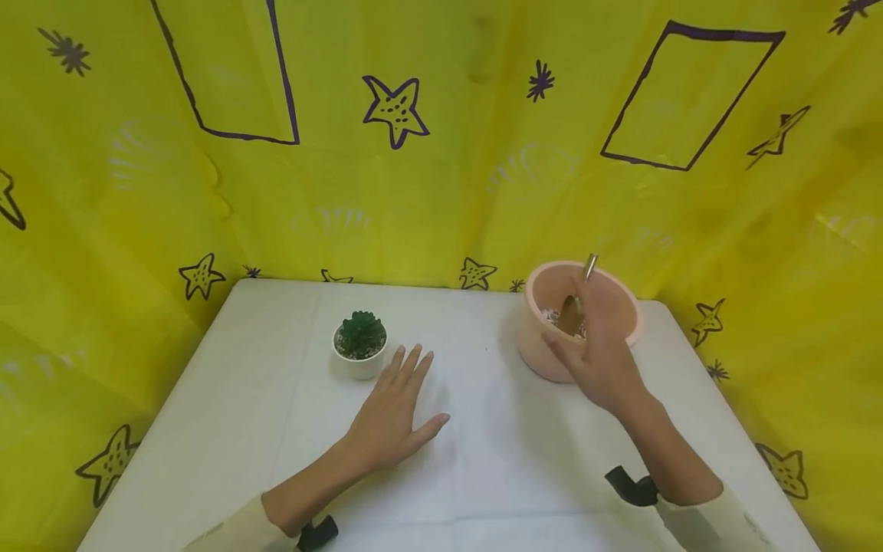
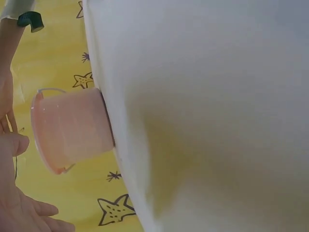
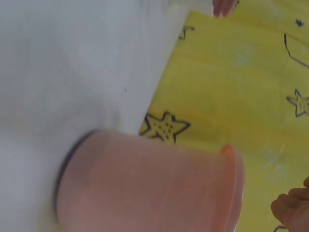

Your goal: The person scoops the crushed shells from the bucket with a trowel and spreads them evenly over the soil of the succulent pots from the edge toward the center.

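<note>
item: one pink bucket (image 1: 541, 354), upright, our landmark.
item: one gold-toned spoon-like tool (image 1: 569, 316), leaning inside the bucket, its handle rising above the far rim; pale bits (image 1: 549, 315) lie beside it.
item: one right hand (image 1: 607, 368), reaching over the bucket's near rim, thumb and forefinger wide apart, forefinger along the tool's handle; whether it grips the tool we cannot tell.
item: one potted plant (image 1: 363, 337), green in a white pot, well to the left of the bucket.
item: one left hand (image 1: 386, 422), left of the bucket and nearer us than it, fingers straight, thumb spread wide, holding nothing, fingertips just beside the plant.
item: one white-covered table (image 1: 476, 460), beneath the bucket.
item: one yellow curtain (image 1: 455, 176), behind the bucket, bearing drawn stars.
</note>
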{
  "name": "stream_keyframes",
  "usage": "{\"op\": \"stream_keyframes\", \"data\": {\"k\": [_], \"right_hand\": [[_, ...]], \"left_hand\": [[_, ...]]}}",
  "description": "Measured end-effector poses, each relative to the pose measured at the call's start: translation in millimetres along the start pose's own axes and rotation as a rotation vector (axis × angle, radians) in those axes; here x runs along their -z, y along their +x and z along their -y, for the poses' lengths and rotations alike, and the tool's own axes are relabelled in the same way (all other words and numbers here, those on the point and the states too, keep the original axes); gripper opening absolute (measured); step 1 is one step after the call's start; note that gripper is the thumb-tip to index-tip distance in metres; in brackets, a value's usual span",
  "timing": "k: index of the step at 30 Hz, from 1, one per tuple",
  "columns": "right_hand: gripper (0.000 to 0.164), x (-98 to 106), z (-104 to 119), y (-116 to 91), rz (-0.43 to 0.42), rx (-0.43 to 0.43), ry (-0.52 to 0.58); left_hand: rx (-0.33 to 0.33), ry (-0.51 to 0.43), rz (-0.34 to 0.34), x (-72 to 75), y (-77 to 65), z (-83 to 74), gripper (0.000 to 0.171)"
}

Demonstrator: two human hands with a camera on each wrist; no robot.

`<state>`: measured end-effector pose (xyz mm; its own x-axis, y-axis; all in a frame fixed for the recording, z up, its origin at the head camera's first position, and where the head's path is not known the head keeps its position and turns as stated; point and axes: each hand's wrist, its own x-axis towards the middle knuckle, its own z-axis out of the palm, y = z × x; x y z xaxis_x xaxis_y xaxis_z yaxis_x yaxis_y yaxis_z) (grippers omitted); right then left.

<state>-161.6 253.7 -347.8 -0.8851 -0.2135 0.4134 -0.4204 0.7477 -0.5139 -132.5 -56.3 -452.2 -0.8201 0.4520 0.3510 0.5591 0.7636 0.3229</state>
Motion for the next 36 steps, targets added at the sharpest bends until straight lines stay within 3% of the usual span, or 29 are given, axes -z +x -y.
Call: {"op": "stream_keyframes", "data": {"k": [4,13,20,30,36], "right_hand": [[0.082,12,-14,16,-0.031,-0.093,0.039],[0.077,21,-48,49,-0.124,-0.4,0.177],[0.073,30,-69,65,-0.138,-0.583,0.147],[0.061,32,-78,79,-0.151,-0.653,0.141],[0.051,30,-80,83,-0.164,-0.663,0.101]], "left_hand": [[0.006,-0.045,0.007,-0.1,14.8,-4.7,0.083],[0.032,-0.24,0.051,-7.2,62.1,-16.4,0.08],[0.032,-0.43,0.045,-17.0,99.8,-31.9,0.079],[0.074,-0.651,-0.006,-33.2,149.9,-49.6,0.079],[0.123,-0.692,0.016,-43.0,168.2,-58.5,0.084]]}}
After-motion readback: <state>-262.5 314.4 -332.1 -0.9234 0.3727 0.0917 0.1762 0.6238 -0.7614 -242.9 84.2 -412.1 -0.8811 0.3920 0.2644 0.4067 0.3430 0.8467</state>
